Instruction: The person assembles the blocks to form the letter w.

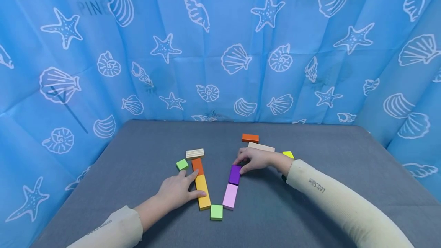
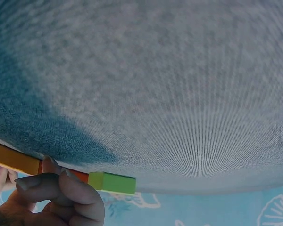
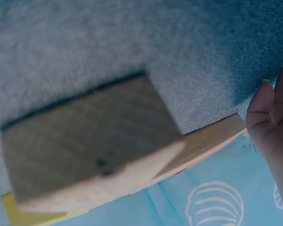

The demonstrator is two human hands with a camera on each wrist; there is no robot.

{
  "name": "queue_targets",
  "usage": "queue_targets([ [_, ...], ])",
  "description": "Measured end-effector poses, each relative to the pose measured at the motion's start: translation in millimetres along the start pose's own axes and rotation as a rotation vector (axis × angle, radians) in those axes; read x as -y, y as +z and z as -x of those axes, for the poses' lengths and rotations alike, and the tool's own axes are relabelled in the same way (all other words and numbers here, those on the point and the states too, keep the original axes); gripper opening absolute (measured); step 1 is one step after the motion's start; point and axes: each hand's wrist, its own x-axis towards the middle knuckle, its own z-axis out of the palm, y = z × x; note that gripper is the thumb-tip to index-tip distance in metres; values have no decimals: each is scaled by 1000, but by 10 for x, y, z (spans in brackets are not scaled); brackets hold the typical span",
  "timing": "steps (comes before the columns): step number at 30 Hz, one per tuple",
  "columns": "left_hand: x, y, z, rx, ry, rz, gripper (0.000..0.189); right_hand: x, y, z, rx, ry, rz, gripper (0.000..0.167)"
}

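In the head view, my left hand (image 1: 176,191) rests on the left row of blocks. Its index fingertip touches an orange-red block (image 1: 197,165) and its thumb lies on a yellow-orange block (image 1: 202,191). My right hand (image 1: 256,158) pinches the far end of a purple block (image 1: 234,175) between thumb and fingers. A pink block (image 1: 230,196) continues that row toward me. Between the near ends of both rows sits a light green block (image 1: 216,212). The right wrist view shows the right hand's fingers (image 3: 264,106), but not the purple block.
A striped wooden block (image 1: 195,154) and a green block (image 1: 182,164) lie beside the left row's far end. Beyond my right hand are an orange-red block (image 1: 250,138), a plain wooden block (image 1: 260,147) and a yellow block (image 1: 288,154). A blue curtain (image 1: 220,68) borders the grey table (image 1: 155,137).
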Motion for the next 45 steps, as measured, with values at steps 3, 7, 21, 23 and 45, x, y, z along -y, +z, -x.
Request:
queue_targets([
  [3, -3, 2, -1, -2, 1, -3, 80, 10, 3, 5, 2, 0, -4, 31],
  [7, -10, 3, -4, -5, 0, -9, 80, 21, 5, 12, 4, -3, 0, 30],
  [21, -25, -4, -5, -3, -7, -17, 80, 34, 22, 10, -2, 9, -9, 28],
  [23, -26, -4, -4, -4, -6, -18, 80, 33, 25, 6, -3, 12, -8, 28],
  [45, -28, -36, -2, -23, 14, -23, 80, -68, -152, 252, -97, -7, -38, 34],
])
